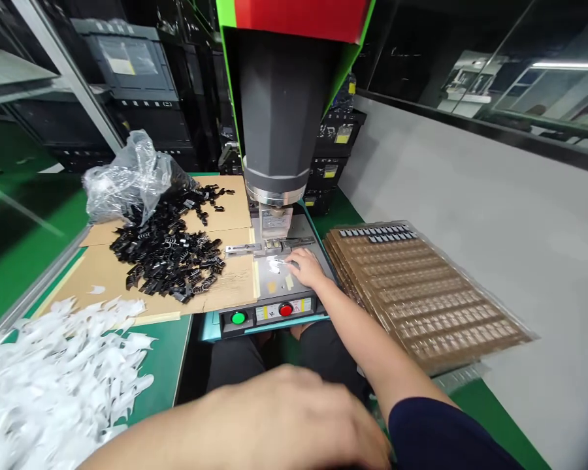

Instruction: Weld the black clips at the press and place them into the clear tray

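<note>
My right hand (pixel 306 267) reaches over the grey metal base (pixel 294 297) of a press-like machine. Its fingertips look pinched at the edge of a small white plastic piece (pixel 274 264). Just behind those fingers is a metal fixture (pixel 273 246), below the machine's clear block (pixel 276 222). Close to the camera, my left hand (pixel 318 418) stretches across the bottom of the view, smeared by motion. Its fingers point down to the right and are mostly hidden, so what it holds, if anything, does not show.
Black clips (pixel 171 254) are heaped on cardboard (pixel 230 284) at left, beside a plastic bag (pixel 127 179). White plastic parts (pixel 63 372) lie piled at lower left. Stacked brown trays (pixel 421 287) stand right. A green button (pixel 238 318) and red button (pixel 285 309) face me.
</note>
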The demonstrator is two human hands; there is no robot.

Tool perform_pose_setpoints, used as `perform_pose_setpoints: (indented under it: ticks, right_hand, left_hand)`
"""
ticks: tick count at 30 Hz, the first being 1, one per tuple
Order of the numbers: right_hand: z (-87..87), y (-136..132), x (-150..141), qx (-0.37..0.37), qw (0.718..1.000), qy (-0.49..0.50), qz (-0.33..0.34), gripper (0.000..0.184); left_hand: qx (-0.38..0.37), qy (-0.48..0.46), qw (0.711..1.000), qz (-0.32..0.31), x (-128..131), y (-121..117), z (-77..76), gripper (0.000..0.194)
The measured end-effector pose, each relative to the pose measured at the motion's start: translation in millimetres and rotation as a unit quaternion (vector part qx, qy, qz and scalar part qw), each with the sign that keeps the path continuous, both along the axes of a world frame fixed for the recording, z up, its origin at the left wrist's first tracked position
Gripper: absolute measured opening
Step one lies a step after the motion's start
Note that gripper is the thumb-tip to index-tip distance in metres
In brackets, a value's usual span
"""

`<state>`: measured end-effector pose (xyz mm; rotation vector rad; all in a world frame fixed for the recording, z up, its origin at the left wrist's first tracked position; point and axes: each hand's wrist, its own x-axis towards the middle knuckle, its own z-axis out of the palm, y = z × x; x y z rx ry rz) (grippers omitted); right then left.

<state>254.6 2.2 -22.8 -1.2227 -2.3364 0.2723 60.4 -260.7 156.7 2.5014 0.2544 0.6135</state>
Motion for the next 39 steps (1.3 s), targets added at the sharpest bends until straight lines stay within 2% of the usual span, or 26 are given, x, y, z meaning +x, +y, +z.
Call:
perform_pose_setpoints:
  ticks: [1, 3, 5, 7, 9, 12, 17, 21, 26, 31, 35, 39]
  right_hand:
    - [-0.4, 1, -1, 0.003, 1.0, -0.003, -0.003, 0.015]
    - [-0.6, 2, -2, 0.009, 1.0, -0.007, -0.006, 0.014]
    - [-0.1, 2, -3, 0.013, 1.0, -0.01, -0.009, 0.015]
    - [0.8, 2, -2, 0.014, 1.0, -0.01, -0.009, 0.015]
    - [1.6, 2, -1, 0.011, 1.0, -0.007, 0.0, 0.019]
    - [1.7, 3, 0, 0.004, 1.0, -0.001, 0.012, 0.03]
    - [-0.6, 5, 1, 0.003, 1.0, 0.015, 0.012, 0.021]
    - [-3.0, 6, 3, 0.005, 0.998, 0.055, 0.006, 0.015]
    - [-6.2, 4, 6, -0.017, 0.991, 0.112, -0.073, 0.016]
    - [-3.0, 1, 6, 0.02, 0.985, 0.16, -0.069, 0.029]
    - [2.5, 6, -9, 0.044, 0.981, 0.176, -0.072, 0.04]
    - [5.2, 15, -34, 0.06, 0.981, 0.171, -0.072, 0.038]
  left_hand:
    - [-0.005, 0.011, 0.999, 0.04, -4, 17, -7.8, 0.029]
    - [-0.012, 0.06, 0.981, 0.186, -14, 62, -32.2, 0.019]
    - [-0.016, 0.103, 0.938, 0.33, -28, 112, -63.4, 0.018]
    - [-0.011, 0.145, 0.894, 0.425, -46, 158, -92.7, 0.027]
    - [0.004, 0.201, 0.861, 0.467, -60, 192, -113.4, 0.033]
    - [0.034, 0.264, 0.84, 0.472, -70, 220, -125.5, 0.04]
    - [0.071, 0.324, 0.843, 0.423, -59, 238, -125.6, 0.04]
    - [0.09, 0.319, 0.844, 0.422, -51, 241, -129.2, 0.041]
    - [0.09, 0.293, 0.839, 0.45, -56, 229, -131.0, 0.035]
    - [0.083, 0.168, 0.85, 0.491, -71, 217, -131.0, 0.025]
    - [0.059, 0.155, 0.844, 0.511, -71, 229, -130.2, 0.025]
    - [0.044, 0.182, 0.825, 0.532, -57, 243, -128.7, 0.022]
